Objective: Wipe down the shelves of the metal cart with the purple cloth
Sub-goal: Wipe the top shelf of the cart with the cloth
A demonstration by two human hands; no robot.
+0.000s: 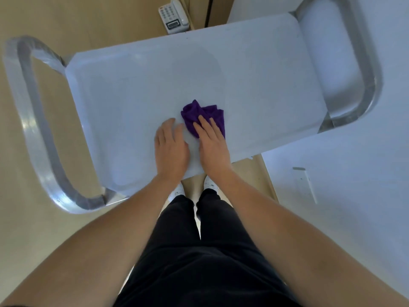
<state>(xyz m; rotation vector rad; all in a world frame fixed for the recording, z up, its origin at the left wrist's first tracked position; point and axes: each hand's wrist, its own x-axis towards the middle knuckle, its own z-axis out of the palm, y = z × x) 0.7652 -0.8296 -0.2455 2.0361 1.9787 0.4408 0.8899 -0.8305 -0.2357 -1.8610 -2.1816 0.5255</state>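
Black trousers (pixel 199 251) fill the nearest part of the view, with two white shoes (pixel 177 192) on the pale wooden floor (pixel 88 18) just under the near edge of the metal cart.

Both bare forearms reach forward over that edge. The left hand (pixel 171 149) lies palm down on the flat grey metal top shelf (pixel 254 80), its fingers straight and close together, slightly blurred, just beside the cloth. The right hand (pixel 213 147) lies flat with straight, lightly spread fingers (pixel 204 124) pressing on the near part of the crumpled purple cloth (pixel 199 114), which sits near the middle of the shelf, towards its near edge.

A curved metal handle (pixel 33 111) loops off the shelf's left end and another handle (pixel 365 63) off its right end. Beyond the far edge, a white desk telephone (pixel 173 16) sits on the floor.
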